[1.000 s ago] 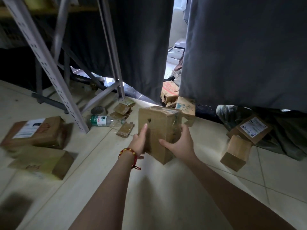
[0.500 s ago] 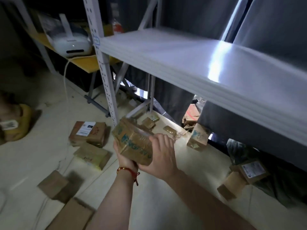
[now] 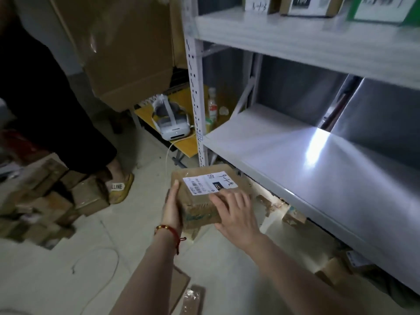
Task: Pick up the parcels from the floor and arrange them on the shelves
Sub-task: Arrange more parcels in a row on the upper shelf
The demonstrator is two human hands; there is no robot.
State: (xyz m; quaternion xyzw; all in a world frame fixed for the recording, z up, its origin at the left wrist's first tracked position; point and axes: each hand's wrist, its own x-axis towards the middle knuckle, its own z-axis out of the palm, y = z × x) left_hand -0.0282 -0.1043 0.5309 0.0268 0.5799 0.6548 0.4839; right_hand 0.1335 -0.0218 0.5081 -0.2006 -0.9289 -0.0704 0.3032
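A grey metal shelving unit (image 3: 195, 98) fills everything right of and above the grip. Its lower board (image 3: 295, 160) is lit by a streak of glare, and its upper board (image 3: 295, 42) is loaded with a few labelled boxes (image 3: 304, 5) that are cut off by the top edge. A big brown carton (image 3: 127, 53) is propped up above and left of the grip. Further left, a person in dark clothes (image 3: 45, 98) is stood there with a yellow slipper (image 3: 120, 188) on. A heap of cardboard parcels (image 3: 45, 201) is piled on the floor left of the grip, pretty blurry tbh. More small boxes (image 3: 293, 217) are tucked under the lower board, just right of the hands. Beyond the grip a white headset (image 3: 170, 123) is parked on a yellow board, with a bottle (image 3: 212, 108) stood to its right behind the shelf post.

The parcel (image 3: 200, 208) is held up off the floor between both hands, near the front left corner of the lower board and not set on it yet. The left hand (image 3: 172, 208) is pressed flat against the parcel's left side with the fingers straight. The right hand (image 3: 236, 214) is wrapped over the near right corner, fingers laid on top. A white label (image 3: 210, 183) with handwritten marks is stuck on the top face, just past the right fingertips. A red cord bracelet (image 3: 169, 230) is worn on the left wrist.
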